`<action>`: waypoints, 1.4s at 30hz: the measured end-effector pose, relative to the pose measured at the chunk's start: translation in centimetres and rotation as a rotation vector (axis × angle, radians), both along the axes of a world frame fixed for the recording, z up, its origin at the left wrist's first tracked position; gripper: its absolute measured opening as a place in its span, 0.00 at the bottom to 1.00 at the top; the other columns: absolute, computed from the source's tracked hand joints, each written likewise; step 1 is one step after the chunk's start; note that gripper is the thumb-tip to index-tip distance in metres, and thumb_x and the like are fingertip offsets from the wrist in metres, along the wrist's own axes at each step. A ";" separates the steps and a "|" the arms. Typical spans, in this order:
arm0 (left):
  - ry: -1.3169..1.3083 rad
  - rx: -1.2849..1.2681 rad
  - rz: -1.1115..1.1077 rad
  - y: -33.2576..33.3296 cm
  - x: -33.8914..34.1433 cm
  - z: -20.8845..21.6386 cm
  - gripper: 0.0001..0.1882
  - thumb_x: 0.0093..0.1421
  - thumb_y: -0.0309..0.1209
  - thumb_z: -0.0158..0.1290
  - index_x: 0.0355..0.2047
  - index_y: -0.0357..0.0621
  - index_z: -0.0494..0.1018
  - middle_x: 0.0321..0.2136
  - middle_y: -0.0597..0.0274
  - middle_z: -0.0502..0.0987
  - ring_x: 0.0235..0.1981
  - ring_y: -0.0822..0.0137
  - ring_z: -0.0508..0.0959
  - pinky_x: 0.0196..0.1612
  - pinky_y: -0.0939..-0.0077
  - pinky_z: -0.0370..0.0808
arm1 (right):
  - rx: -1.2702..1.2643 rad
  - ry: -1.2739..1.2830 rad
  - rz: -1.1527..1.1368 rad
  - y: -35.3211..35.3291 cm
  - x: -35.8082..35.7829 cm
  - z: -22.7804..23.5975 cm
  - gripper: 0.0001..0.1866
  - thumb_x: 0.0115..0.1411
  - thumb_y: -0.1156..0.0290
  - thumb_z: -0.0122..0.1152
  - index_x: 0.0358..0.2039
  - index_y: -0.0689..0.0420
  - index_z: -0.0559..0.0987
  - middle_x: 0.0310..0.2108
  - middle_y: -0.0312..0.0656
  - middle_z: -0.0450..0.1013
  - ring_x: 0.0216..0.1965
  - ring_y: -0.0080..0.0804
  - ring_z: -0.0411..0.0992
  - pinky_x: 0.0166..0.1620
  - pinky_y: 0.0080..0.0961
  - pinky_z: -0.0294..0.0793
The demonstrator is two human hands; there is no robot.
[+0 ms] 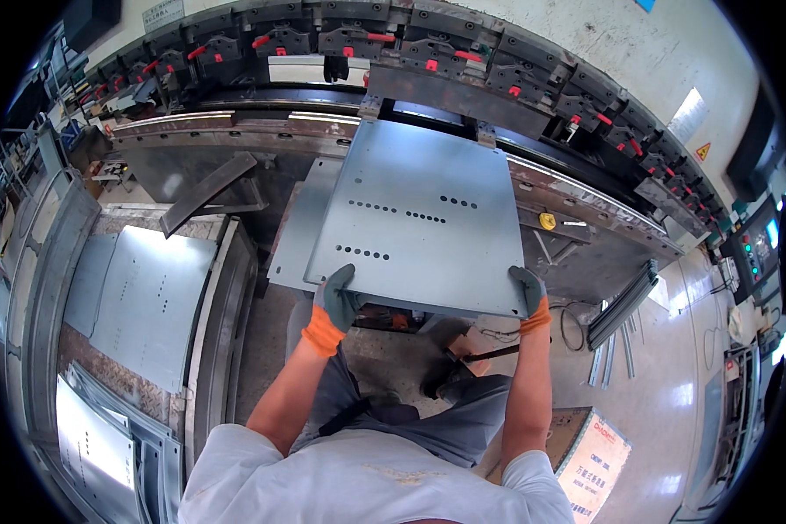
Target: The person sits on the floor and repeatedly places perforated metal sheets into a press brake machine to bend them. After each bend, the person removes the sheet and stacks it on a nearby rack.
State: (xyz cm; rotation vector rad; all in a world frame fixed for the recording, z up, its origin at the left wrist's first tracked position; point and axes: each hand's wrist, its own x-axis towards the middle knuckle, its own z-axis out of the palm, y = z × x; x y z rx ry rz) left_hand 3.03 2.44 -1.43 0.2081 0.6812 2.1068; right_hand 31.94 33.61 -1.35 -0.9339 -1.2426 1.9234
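Observation:
A grey sheet metal panel (pixel 428 236) with several rows of round holes lies flat before me, its far edge at the bed of a press brake (pixel 419 87). My left hand (pixel 335 299), in a dark glove with an orange cuff, grips the panel's near left corner, thumb on top. At the near right corner my right hand (pixel 529 293), gloved alike, holds the edge the same way. The fingers under the panel are hidden. Beneath it and to the left, a second metal sheet (pixel 306 223) sticks out.
On the left, a metal-framed rack (pixel 210 323) holds perforated sheets (pixel 153 297), with more panels (pixel 100 437) leaning nearer. A yellow tape measure (pixel 547 220) rests on a bracket at right. Long metal strips (pixel 622 306) lean beyond it. A cardboard box (pixel 585 463) stands beside me at lower right.

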 end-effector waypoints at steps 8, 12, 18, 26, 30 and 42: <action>-0.020 -0.035 0.020 0.5 -0.2 0.1 0.18 0.66 0.32 0.52 0.55 0.40 0.69 0.48 0.56 0.78 0.46 0.59 0.82 0.45 0.63 0.85 | -0.014 -0.009 0.021 0.3 0.1 0.3 0.09 0.60 0.68 0.62 0.34 0.62 0.82 0.28 0.42 0.79 0.28 0.28 0.77 0.32 0.25 0.78; -0.056 -0.073 0.028 0.6 -0.1 0.6 0.15 0.66 0.32 0.52 0.51 0.44 0.72 0.42 0.59 0.80 0.41 0.61 0.83 0.39 0.64 0.83 | 0.053 -0.029 0.007 0.3 0.4 0.2 0.09 0.60 0.68 0.62 0.33 0.61 0.82 0.28 0.40 0.78 0.26 0.27 0.76 0.32 0.24 0.77; -0.064 -0.048 -0.002 0.7 0.0 0.7 0.15 0.66 0.33 0.53 0.51 0.45 0.73 0.42 0.59 0.80 0.42 0.59 0.82 0.40 0.62 0.83 | 0.218 -0.085 0.020 0.5 0.5 0.1 0.09 0.63 0.70 0.59 0.36 0.61 0.82 0.29 0.40 0.78 0.30 0.27 0.77 0.35 0.24 0.77; -0.088 -0.134 0.044 0.9 -0.3 -0.5 0.18 0.67 0.34 0.53 0.52 0.36 0.72 0.43 0.53 0.80 0.39 0.59 0.83 0.36 0.65 0.84 | 0.038 0.025 -0.037 0.1 0.5 -0.6 0.09 0.58 0.70 0.63 0.37 0.58 0.83 0.34 0.40 0.80 0.35 0.31 0.79 0.41 0.28 0.78; -0.080 -0.058 0.041 0.8 -0.2 -0.8 0.19 0.68 0.34 0.51 0.52 0.32 0.70 0.43 0.50 0.80 0.39 0.57 0.84 0.37 0.64 0.85 | 0.036 0.004 -0.021 0.3 0.2 -0.3 0.07 0.58 0.70 0.63 0.36 0.57 0.83 0.31 0.38 0.80 0.32 0.28 0.77 0.38 0.25 0.77; -0.044 -0.056 0.040 0.6 -0.2 0.1 0.20 0.68 0.35 0.51 0.53 0.30 0.70 0.44 0.48 0.79 0.41 0.54 0.83 0.40 0.61 0.86 | 0.001 0.036 0.011 1.2 0.1 -1.1 0.11 0.58 0.70 0.64 0.40 0.60 0.83 0.33 0.40 0.80 0.33 0.30 0.79 0.40 0.25 0.79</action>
